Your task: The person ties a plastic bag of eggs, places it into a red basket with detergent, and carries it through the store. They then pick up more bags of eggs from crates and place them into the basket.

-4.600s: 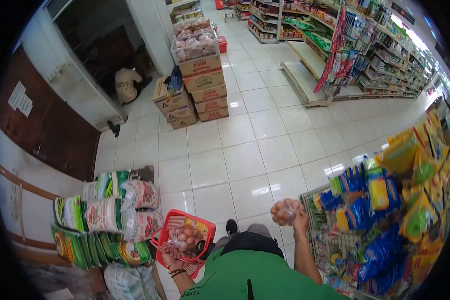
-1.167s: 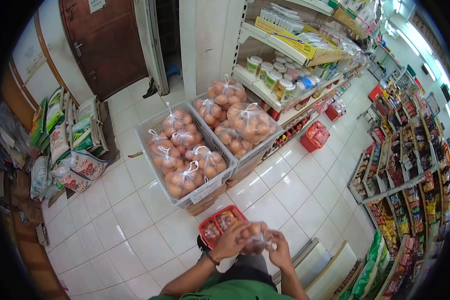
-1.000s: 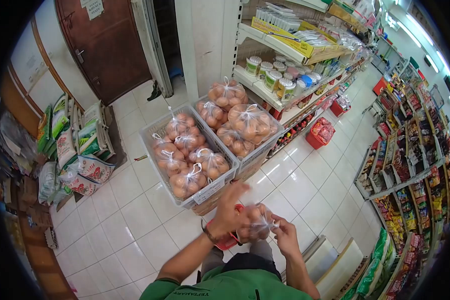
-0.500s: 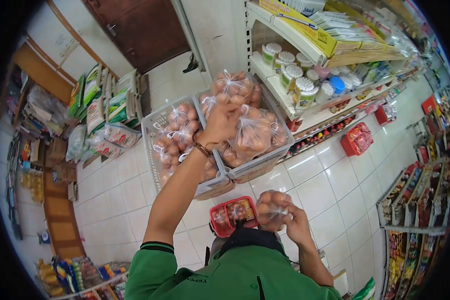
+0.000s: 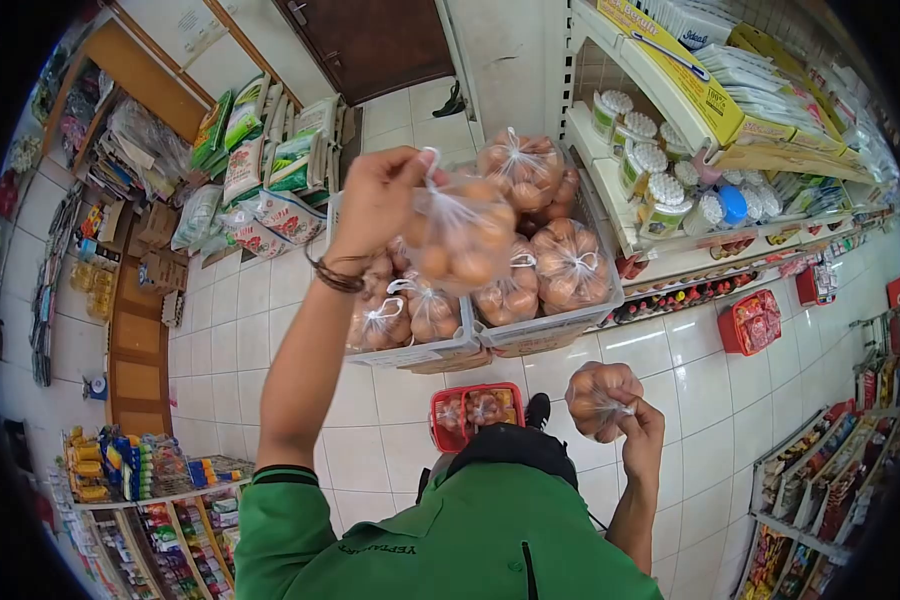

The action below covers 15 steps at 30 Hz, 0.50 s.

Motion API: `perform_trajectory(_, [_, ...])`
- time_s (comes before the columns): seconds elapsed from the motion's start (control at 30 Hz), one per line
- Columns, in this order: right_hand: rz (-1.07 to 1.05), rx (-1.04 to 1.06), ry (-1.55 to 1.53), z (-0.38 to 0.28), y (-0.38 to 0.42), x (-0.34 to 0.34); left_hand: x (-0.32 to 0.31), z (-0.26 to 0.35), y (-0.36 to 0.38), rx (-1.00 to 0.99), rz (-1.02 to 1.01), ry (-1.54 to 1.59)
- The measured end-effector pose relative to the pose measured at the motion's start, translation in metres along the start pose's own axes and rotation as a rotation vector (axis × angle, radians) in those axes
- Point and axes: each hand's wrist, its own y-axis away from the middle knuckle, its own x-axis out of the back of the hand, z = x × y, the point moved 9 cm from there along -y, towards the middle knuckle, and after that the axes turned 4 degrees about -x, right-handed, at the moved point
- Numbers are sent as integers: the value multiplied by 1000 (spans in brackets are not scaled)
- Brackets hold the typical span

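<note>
Left hand [image 5: 375,200] gripping egg bag [image 5: 457,235] above white crates [image 5: 550,325] of bagged eggs, right hand [image 5: 642,425] clutching second egg bag [image 5: 598,398]

Rice sacks [image 5: 270,170] lean beside a brown door [image 5: 375,40]; jars [image 5: 660,190] line the shelf.

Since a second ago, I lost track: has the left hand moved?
Yes. The left hand went from the bag of eggs at the waist up to the white crates and now lifts another egg bag above them.

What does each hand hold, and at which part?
Left hand: egg bag, by its knotted top. Right hand: another egg bag, by its knot.
</note>
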Motion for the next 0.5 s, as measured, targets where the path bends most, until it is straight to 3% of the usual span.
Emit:
perform_trajectory(0.07, [9, 53, 52, -6, 0, 2, 24, -16, -1, 23, -5, -155])
perform_trajectory(0.17, [-1, -41, -17, 12, -1, 7, 43, -43, 7, 19, -33, -330])
perform_trajectory(0.3, [36, 9, -21, 7, 9, 5, 63, -111, 20, 60, -54, -354])
perform_trajectory(0.5, [63, -2, -62, 7, 25, -9, 78, -150, 37, 249, 41, 31])
